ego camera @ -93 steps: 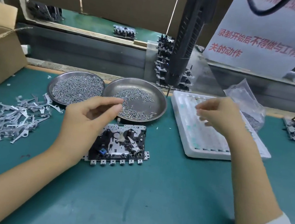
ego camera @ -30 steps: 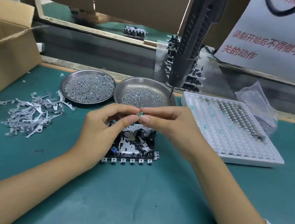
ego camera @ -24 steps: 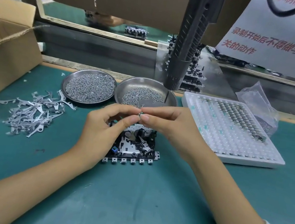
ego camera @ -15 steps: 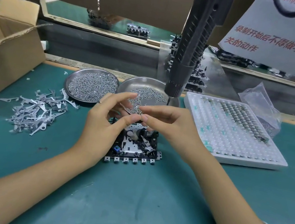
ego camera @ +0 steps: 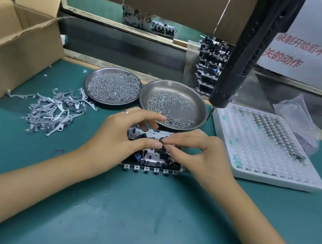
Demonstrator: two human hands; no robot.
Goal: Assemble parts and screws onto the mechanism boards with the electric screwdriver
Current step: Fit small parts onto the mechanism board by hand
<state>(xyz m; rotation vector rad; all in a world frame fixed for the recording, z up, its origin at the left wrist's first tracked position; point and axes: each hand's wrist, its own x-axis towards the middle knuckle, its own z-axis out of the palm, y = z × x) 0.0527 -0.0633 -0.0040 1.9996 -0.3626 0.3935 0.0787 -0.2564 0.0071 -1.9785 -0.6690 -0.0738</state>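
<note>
Your two hands meet over the mechanism board (ego camera: pixel 152 157), mid-bench.

Head view: your right hand (ego camera: pixel 202 158) has its grip pinched on a small dark part (ego camera: pixel 161 140) just above the board; your left hand (ego camera: pixel 120 137) rests beside it, thumb touching the part, fingers relaxed. The electric screwdriver (ego camera: pixel 245 57) hangs over the far edge, by the screw dishes (ego camera: pixel 199 104).
</note>
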